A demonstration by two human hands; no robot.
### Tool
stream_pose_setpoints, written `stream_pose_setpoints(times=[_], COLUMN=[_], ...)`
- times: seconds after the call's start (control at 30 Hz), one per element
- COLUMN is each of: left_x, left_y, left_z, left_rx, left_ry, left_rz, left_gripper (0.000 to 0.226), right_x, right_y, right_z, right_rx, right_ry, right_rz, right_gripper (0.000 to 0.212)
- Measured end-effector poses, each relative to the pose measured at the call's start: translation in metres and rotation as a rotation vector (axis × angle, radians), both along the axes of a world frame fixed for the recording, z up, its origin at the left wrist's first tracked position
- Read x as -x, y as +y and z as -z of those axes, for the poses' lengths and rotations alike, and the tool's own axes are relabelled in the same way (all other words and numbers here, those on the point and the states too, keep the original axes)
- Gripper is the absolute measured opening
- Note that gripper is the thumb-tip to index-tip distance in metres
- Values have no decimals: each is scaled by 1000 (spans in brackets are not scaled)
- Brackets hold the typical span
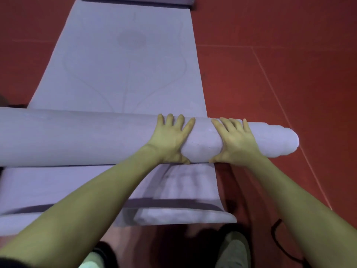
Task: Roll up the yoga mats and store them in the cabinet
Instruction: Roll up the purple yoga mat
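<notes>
While both hands [170,139] press, rolled mat [77,136] lies crosswise.

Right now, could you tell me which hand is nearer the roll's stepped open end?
Right. The right hand presses the rolled mat beside that end; the left hand presses farther in.

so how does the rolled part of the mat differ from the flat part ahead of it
The rolled part is a thick tube lying crosswise under both hands; the flat part lies spread on the red floor. The flat part shows a faint line pattern; the rolled part looks plain. Both are lilac.
</notes>
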State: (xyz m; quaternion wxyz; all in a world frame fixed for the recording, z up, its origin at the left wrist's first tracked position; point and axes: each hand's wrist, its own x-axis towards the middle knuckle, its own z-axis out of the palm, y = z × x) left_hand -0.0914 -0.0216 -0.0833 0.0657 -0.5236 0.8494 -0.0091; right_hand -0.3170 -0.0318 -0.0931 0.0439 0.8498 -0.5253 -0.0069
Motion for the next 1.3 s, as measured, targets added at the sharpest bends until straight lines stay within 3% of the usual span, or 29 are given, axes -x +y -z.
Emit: stream_pose_setpoints(times=[0.13, 0.27, 0.4, 0.6, 0.73, 0.87, 1.07, 1.2, 1.3], left_x=[-6, 3, 42, 103, 141, 165, 170, 166, 163], left_y=[5, 9, 20, 30, 31, 28, 25, 18, 12], left_z=[8, 7, 0, 5, 10, 14, 13, 10, 10], left_rx=[36, 76, -48, -6, -1, -12, -47, -53, -54], left_ry=[74, 20, -44, -22, 29, 35, -61, -116, -138], left_rz=[109, 199, 132, 55, 34, 64, 119, 133, 156], left_gripper=[116, 114, 108, 84, 80, 89, 115, 132, 139], right_x=[4, 15, 28, 85, 120, 142, 148, 138, 138], right_y=[18, 45, 66, 117, 158, 176, 166, 167, 166], right_z=[-1, 3, -5, 3, 22, 56, 85, 91, 94], right_rx=[16, -66, -31, 127, 196, 23, -234, -113, -87], right_ry=[-85, -146, -280, -498, -484, -453, -425, -448, -590], right_rz=[21, 67, 153, 391, 637, 947, 1149, 1077, 1142], right_gripper=[116, 102, 75, 50, 47, 61, 66, 52, 50])
